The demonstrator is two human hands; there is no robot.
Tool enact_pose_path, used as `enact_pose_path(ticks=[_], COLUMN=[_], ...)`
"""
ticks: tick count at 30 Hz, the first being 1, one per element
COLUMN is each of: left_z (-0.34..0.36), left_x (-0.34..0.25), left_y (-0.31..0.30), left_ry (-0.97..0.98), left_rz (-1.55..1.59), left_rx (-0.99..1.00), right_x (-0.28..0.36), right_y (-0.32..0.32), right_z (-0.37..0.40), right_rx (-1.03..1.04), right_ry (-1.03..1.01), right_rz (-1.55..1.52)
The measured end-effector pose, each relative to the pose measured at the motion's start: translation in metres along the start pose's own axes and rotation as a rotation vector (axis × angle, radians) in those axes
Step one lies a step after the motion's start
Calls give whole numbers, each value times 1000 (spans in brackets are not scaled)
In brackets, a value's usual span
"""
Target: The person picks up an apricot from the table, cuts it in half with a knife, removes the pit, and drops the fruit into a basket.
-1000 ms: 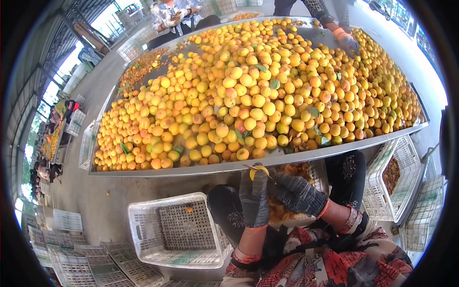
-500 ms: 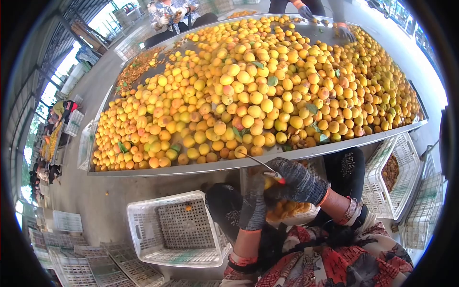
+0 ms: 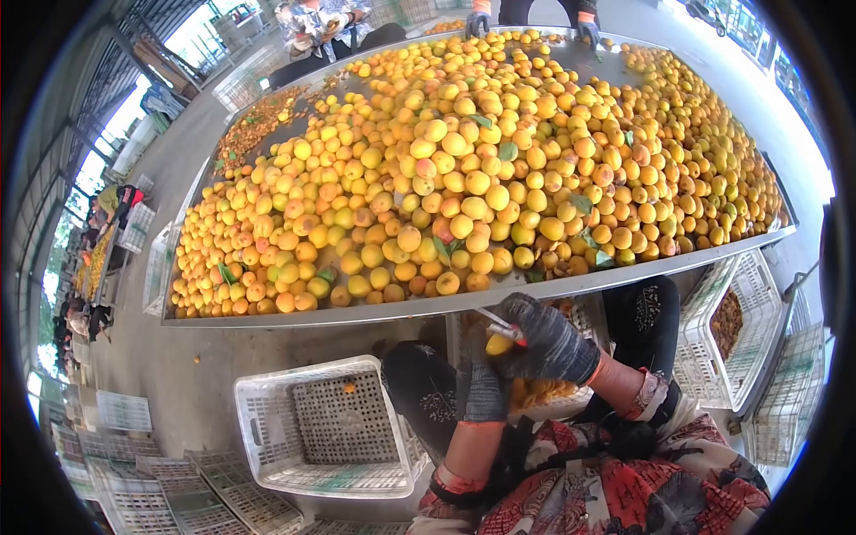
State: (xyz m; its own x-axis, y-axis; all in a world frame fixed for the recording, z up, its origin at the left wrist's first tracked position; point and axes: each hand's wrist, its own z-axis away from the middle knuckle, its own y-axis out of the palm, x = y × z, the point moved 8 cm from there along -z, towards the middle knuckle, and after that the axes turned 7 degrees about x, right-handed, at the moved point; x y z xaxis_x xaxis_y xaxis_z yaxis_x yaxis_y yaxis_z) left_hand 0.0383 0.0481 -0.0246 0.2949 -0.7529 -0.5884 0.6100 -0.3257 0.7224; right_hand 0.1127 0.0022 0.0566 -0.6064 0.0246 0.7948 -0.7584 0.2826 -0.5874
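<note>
My right hand (image 3: 555, 342), in a dark grey knit glove, is closed on a small knife (image 3: 505, 330) with a thin blade and a bit of red at the handle. Close against it, my gloved left hand (image 3: 484, 394) holds a yellow apricot (image 3: 497, 344). The blade lies right at the fruit; whether it cuts in cannot be made out. Just beyond both hands, a large heap of apricots (image 3: 464, 178) with some green leaves covers a metal-edged table (image 3: 499, 297). Below the hands, orange apricot pieces (image 3: 540, 392) lie in a container partly hidden by my arms.
A white plastic crate (image 3: 259, 446) with one small orange piece stands at my left. Another crate (image 3: 713, 357) at my right holds brownish pieces. Stacked crates (image 3: 214, 495) fill the lower left. Across the table are a seated person (image 3: 321, 27) and another person's gloved hands (image 3: 587, 28).
My hands have drawn closer together, with the knife's blade now at the apricot and pointing less far out. Across the table, the other person's hands have shifted left and back.
</note>
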Motion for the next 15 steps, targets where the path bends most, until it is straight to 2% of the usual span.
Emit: enact_pose_path(ticks=[2,5,6,7,9,11,13,15], left_z=[-4,-1,0,2,-4,-27,-11,-3], left_x=[15,10,7,3,7,20,2,-9], left_y=[-8,-9,-5,0,-13,-46,-24,-15], left_ry=[-87,-47,-42,-27,-15,-14,15,48], left_rz=[201,161,162,208,255,149,163,183], left_rx=[-70,-139,-144,-140,-136,7,-32,-71], right_x=[2,1,-6,-11,0,0,-27,-36], right_y=[2,2,2,0,-7,-10,0,1], right_z=[-1,3,6,9,20,25,36,39], right_rx=[50,-30,-109,-189,-184,-181,-115,-84], right_ry=[56,-5,-34,-60,-59,-60,-77,-16], right_rz=[117,111,10,-91,-93,-93,-650,-670])
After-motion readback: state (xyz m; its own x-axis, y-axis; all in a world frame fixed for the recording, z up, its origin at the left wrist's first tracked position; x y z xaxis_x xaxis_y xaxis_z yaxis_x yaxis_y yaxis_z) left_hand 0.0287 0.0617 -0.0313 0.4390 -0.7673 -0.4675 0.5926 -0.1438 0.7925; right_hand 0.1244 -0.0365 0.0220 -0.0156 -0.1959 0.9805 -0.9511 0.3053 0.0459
